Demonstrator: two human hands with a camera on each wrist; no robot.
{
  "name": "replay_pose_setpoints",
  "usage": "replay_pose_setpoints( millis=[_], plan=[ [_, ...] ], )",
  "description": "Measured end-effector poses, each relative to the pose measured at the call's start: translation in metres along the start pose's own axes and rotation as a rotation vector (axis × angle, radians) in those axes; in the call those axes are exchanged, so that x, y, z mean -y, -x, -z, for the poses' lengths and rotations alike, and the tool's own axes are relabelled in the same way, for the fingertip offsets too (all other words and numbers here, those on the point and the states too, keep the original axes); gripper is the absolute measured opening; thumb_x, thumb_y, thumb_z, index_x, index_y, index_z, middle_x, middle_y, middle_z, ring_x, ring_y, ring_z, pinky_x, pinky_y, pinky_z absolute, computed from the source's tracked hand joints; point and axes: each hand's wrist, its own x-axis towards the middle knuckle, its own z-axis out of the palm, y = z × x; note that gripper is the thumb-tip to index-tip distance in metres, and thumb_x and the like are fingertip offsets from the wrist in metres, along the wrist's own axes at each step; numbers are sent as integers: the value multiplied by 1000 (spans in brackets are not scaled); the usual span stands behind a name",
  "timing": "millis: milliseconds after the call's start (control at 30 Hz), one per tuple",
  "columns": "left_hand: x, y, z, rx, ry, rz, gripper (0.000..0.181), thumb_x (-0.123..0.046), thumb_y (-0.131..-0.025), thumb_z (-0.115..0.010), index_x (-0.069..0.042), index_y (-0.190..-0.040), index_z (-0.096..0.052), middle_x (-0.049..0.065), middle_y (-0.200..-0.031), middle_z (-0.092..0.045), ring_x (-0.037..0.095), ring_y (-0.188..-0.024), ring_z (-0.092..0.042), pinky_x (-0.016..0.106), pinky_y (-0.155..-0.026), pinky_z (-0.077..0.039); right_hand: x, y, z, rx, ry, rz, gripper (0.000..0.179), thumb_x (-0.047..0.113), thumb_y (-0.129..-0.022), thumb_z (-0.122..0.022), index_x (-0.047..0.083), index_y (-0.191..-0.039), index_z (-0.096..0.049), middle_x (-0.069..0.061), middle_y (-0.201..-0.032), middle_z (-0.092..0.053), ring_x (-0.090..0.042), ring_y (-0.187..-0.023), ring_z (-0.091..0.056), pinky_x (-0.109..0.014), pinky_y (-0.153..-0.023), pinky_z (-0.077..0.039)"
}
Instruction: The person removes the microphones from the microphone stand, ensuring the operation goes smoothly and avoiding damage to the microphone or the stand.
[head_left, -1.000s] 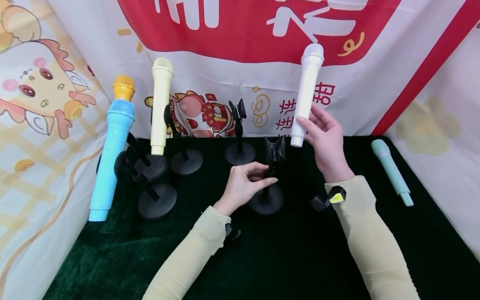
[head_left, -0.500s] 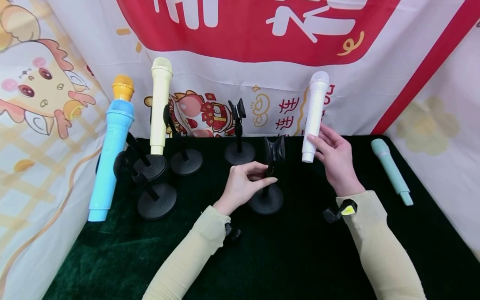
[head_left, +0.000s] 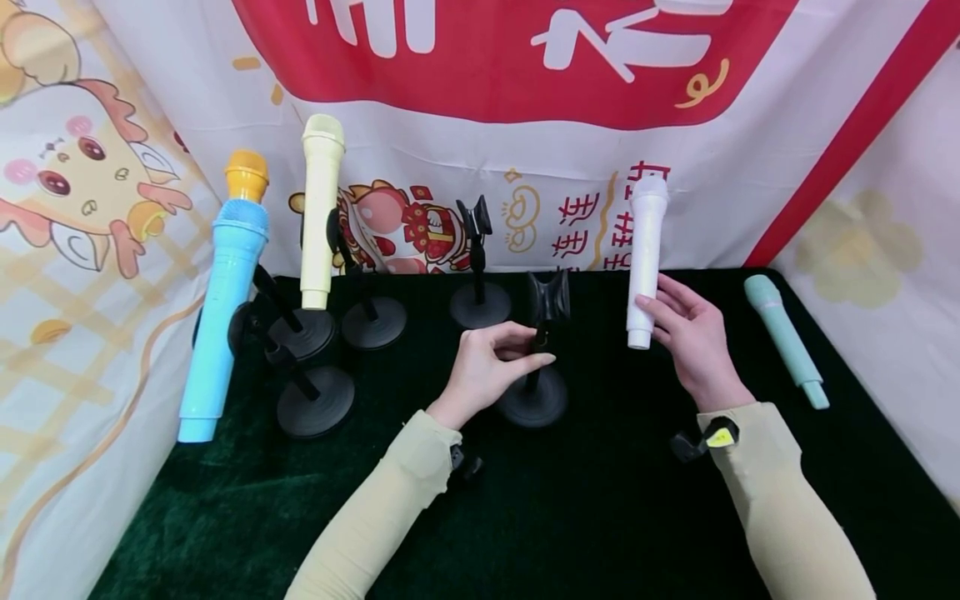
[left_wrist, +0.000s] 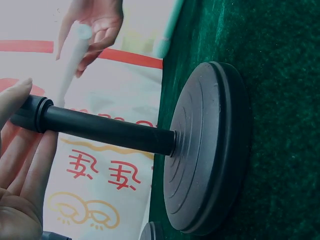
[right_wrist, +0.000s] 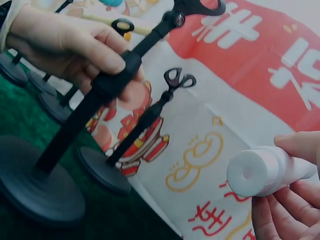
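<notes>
Pinching the white microphone point(head_left: 646, 258) low on its shaft, aloft right of the black stand point(head_left: 550, 307), the right hand point(head_left: 696, 343) holds probably light, stiff, slick plastic; the left hand point(head_left: 489, 367) sensibly grips the stand's stem.

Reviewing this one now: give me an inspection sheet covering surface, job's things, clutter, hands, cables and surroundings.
Surface: dark green velvety cloth.
Job's things: white cylindrical microphone held in the air, apart from the black round-based stand, whose cradle is unfilled.
Clutter: light-blue microphone and pale-yellow microphone, both on stands; orange-headed microphone, mostly hidden behind the blue one; second unfilled black stand; mint-green microphone lying at the right.
Hands: left hand grips the black stand's pole; right hand holds the white microphone near its lower end.
Cables: nothing seen.
Surroundings: white printed backdrop with red panel.
</notes>
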Motion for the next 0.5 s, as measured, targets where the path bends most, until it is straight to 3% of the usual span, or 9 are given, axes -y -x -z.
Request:
replay_pose_setpoints(
  millis=[500],
  plan=[
    [1,0,-1,-12,-11,-13,21,-16,-87,-85,-15,-106,-77,-6,-102,-75,9,-85,-73,28,-75,-61,-13,3,35,-36,69,-61,72,22,-87,-84,8,-149,-51,0,-124,-67,-10,-100,-68,-24,-80,-58]
  ],
)
